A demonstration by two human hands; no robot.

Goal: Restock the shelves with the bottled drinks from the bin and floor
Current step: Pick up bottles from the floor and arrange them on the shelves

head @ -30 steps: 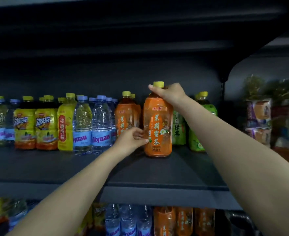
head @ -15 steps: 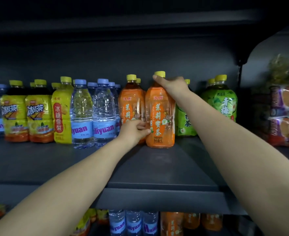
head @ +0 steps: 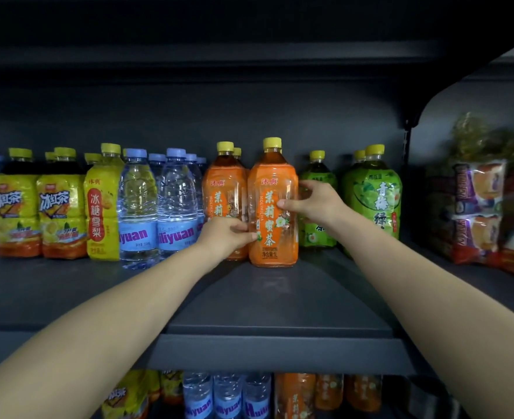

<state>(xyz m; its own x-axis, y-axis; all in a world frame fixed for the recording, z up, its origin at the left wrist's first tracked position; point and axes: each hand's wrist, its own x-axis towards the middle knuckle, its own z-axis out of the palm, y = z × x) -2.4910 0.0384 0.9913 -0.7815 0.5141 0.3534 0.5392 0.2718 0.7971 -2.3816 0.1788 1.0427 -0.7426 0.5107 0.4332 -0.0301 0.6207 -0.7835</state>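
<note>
Head view: the orange tea bottle [head: 273, 207] stands upright on the shelf [head: 280, 300], well back from its front edge. It is between a second orange bottle [head: 224, 195] and a green tea bottle [head: 317, 234]. The left grip [head: 225, 234] curls round its lower side. The right grip [head: 316, 204] holds its middle, thumb across the label. The glossy film over ribbed, waisted plastic looks slippery. A hard shove could tip this tall bottle into its close neighbours.
</note>
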